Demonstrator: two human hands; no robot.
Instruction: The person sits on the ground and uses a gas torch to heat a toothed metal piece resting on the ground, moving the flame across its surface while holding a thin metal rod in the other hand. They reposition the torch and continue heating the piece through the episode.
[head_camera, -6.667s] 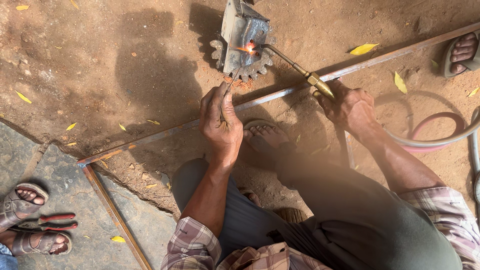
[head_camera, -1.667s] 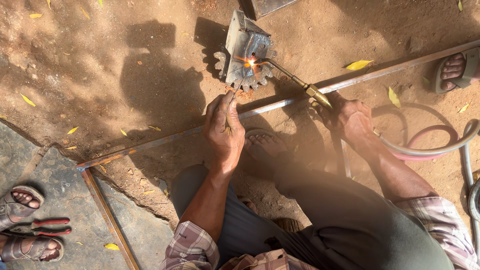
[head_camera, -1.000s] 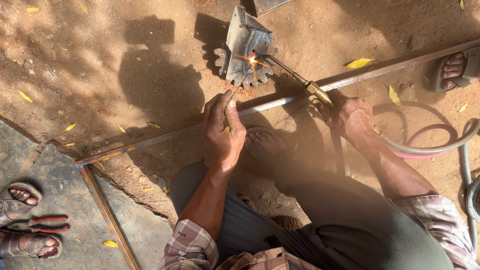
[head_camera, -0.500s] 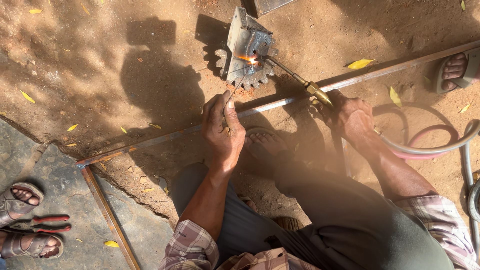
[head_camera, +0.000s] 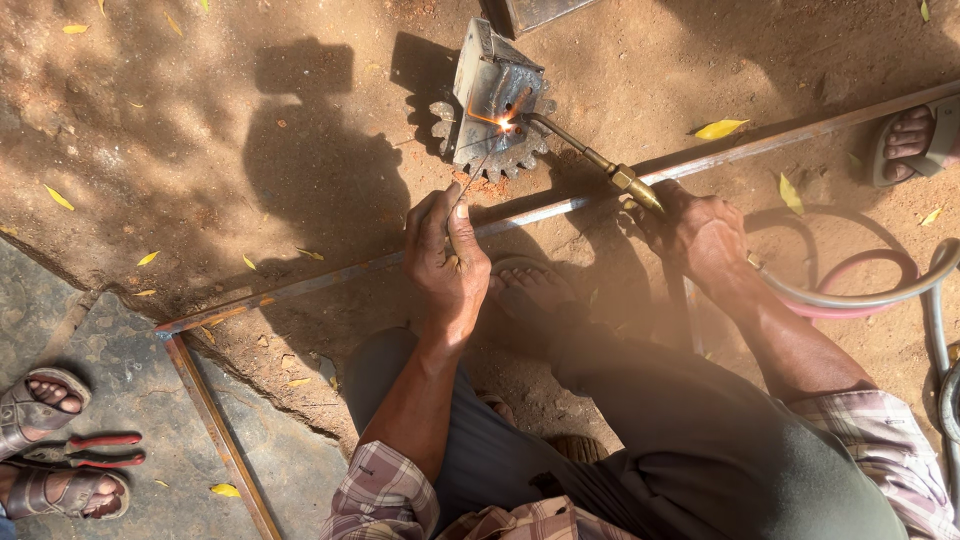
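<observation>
Head view: the left hand (head_camera: 449, 262) pinches a thin rod (head_camera: 474, 178) between thumb and fingers, its tip reaching up to the glowing spot on a metal block (head_camera: 490, 85) that stands on the dirt (head_camera: 200, 120) against a gear (head_camera: 500, 160). The right hand (head_camera: 702, 232) is wrapped around a torch (head_camera: 590, 160) (brass fitting just above the knuckles), fingers closed on the handle, the nozzle meeting the block at the bright flame. Hoses (head_camera: 860, 295) curl away from that hand to the right. A long steel bar (head_camera: 620, 190) runs across the ground just below the block, passing between it and both hands. The person's sandalled foot (head_camera: 530, 290) sits beside the left hand. At lower left, another person's feet (head_camera: 45, 440) flank red-handled pliers (head_camera: 100, 450) on stone.
</observation>
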